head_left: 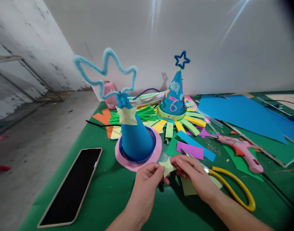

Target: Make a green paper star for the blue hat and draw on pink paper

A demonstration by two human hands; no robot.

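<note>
- Yellow paper star [168, 167]: pinched by the fingertips of your left hand [148, 183] and right hand [195, 175], four o'clock from the hat [137, 141].
- Brim [133, 166] and bigger star [127, 116] already on; your paper star isn't.

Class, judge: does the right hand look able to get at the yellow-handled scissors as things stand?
Probably yes: the scissors lie close by the right hand, handles uncovered, though it holds the pale star.

Two party hats [136, 141], two pipe-cleaner stars [105, 70], two pale-yellow paper stars [167, 166]; one each of smartphone [72, 186], glue gun [246, 154], scissors [223, 170].
</note>
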